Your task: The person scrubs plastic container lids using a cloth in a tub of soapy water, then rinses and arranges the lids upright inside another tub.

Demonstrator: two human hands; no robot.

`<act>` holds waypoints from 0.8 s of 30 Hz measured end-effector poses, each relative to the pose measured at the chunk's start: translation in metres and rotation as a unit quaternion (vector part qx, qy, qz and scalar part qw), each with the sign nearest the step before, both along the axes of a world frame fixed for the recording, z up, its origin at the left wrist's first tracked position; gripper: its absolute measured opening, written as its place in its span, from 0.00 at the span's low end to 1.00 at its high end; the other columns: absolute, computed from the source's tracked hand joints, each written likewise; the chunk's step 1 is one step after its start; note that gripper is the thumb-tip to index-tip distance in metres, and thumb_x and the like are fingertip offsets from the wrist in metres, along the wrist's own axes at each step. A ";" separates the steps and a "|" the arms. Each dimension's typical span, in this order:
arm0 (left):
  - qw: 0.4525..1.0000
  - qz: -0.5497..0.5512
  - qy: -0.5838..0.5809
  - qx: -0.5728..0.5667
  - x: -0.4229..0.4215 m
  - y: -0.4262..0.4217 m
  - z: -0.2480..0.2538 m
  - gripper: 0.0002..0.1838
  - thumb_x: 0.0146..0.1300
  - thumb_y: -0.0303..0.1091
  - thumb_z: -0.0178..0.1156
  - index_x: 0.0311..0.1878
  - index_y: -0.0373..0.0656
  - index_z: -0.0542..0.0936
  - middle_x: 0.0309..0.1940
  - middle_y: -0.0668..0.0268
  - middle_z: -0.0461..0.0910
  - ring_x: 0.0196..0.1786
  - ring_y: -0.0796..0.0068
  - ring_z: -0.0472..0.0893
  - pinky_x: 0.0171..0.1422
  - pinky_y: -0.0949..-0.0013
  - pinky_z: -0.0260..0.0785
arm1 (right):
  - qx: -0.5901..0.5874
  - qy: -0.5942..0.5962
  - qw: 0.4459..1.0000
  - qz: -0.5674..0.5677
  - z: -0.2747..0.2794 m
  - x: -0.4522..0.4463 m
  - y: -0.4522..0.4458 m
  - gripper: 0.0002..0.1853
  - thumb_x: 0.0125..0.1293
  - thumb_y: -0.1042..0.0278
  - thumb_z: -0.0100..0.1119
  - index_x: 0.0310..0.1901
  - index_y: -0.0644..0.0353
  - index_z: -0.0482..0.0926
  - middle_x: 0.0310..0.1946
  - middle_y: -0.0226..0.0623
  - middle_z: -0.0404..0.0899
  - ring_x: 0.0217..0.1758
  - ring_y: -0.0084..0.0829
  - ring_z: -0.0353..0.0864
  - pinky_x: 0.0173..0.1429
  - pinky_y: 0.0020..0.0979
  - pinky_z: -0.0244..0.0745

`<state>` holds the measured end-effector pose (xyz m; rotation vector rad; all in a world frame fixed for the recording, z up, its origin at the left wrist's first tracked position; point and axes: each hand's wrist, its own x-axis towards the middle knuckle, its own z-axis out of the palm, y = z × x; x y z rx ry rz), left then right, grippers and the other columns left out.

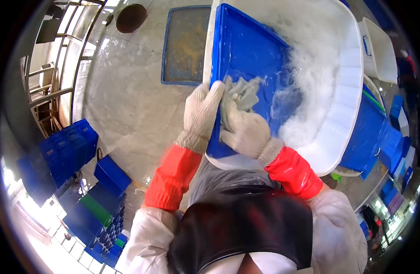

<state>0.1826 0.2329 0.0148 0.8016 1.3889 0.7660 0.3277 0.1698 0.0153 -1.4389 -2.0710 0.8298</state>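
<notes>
A blue plastic tray (260,45) leans tilted in a large white tub (349,114), its far part dipping into foamy water (310,59). My left hand (202,109), in a knitted off-white glove, grips the tray's near left rim. Inside the tray, my right hand (246,130), gloved the same way, presses a crumpled grey cloth (242,93) against the surface close to that rim. The fingers of my right hand are partly hidden by the cloth. Red sleeves cover both forearms.
A shallow blue-rimmed tray of murky water (187,45) lies on the wet floor left of the tub. Blue crates (68,146) are stacked at the left. More blue bins (365,132) and a white container (379,50) stand at the right. A round brown lid-like disc (131,18) is at the top left.
</notes>
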 end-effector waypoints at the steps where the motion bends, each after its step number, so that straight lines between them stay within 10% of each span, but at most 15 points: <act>1: 1.000 0.019 -0.013 -0.010 -0.004 -0.011 0.001 0.19 0.72 0.39 0.62 0.57 0.33 0.84 0.37 0.72 0.84 0.40 0.86 0.78 0.45 0.77 0.72 | -0.036 -0.008 0.999 -0.017 -0.003 -0.004 0.013 0.35 0.63 0.59 0.62 0.67 0.73 0.67 0.41 0.57 0.84 0.38 0.49 0.87 0.42 0.47 0.81; 2: 0.999 0.027 -0.014 -0.011 -0.008 -0.016 0.012 0.19 0.72 0.39 0.62 0.57 0.33 0.84 0.37 0.72 0.84 0.40 0.86 0.78 0.45 0.77 0.72 | -0.072 -0.015 0.997 -0.033 -0.008 -0.008 0.030 0.35 0.62 0.60 0.63 0.67 0.73 0.68 0.40 0.54 0.84 0.37 0.48 0.87 0.41 0.45 0.81; 3: 0.999 0.018 0.015 -0.047 -0.013 -0.020 0.030 0.19 0.71 0.38 0.63 0.57 0.34 0.84 0.38 0.72 0.85 0.40 0.86 0.78 0.46 0.77 0.72 | 0.234 -0.061 0.968 -0.069 -0.032 -0.012 0.068 0.35 0.61 0.61 0.64 0.66 0.74 0.70 0.37 0.50 0.84 0.37 0.46 0.86 0.41 0.43 0.81; 5: 0.996 0.009 -0.020 -0.083 -0.030 -0.038 0.045 0.24 0.67 0.37 0.68 0.61 0.32 0.82 0.44 0.70 0.85 0.42 0.85 0.79 0.48 0.77 0.73 | 0.228 -0.033 0.971 -0.058 -0.040 -0.015 0.125 0.29 0.61 0.60 0.65 0.61 0.68 0.74 0.36 0.48 0.84 0.39 0.50 0.85 0.45 0.47 0.81; 11: 0.996 0.081 0.007 -0.047 -0.083 -0.073 0.112 0.38 0.59 0.33 0.74 0.70 0.27 0.73 0.54 0.60 0.85 0.51 0.74 0.83 0.58 0.70 0.76 | 0.131 0.035 0.991 -0.007 -0.106 0.034 0.163 0.25 0.70 0.62 0.61 0.69 0.46 0.75 0.57 0.45 0.84 0.59 0.50 0.83 0.63 0.45 0.78; 15: 0.992 0.105 0.069 0.001 -0.088 -0.101 0.123 0.36 0.58 0.29 0.70 0.71 0.27 0.72 0.53 0.60 0.85 0.49 0.74 0.83 0.56 0.71 0.77 | -0.145 0.021 0.974 -0.170 -0.161 0.098 0.051 0.25 0.76 0.59 0.46 0.69 0.60 0.74 0.60 0.57 0.81 0.66 0.57 0.78 0.72 0.46 0.71; 19: 0.986 0.132 0.056 0.085 -0.078 -0.113 0.130 0.35 0.57 0.27 0.68 0.70 0.27 0.73 0.52 0.60 0.85 0.47 0.74 0.84 0.54 0.72 0.78 | -0.225 -0.220 0.948 -0.053 -0.132 0.115 -0.059 0.26 0.74 0.54 0.49 0.67 0.58 0.75 0.57 0.56 0.83 0.62 0.57 0.80 0.67 0.48 0.74; 24: 0.965 -0.014 0.148 0.218 -0.054 -0.088 0.184 0.43 0.50 0.28 0.78 0.71 0.27 0.74 0.55 0.57 0.85 0.52 0.70 0.85 0.59 0.68 0.78 | -0.292 -0.195 0.936 0.004 -0.047 0.136 -0.099 0.27 0.72 0.49 0.53 0.65 0.55 0.77 0.54 0.55 0.84 0.56 0.56 0.84 0.61 0.49 0.77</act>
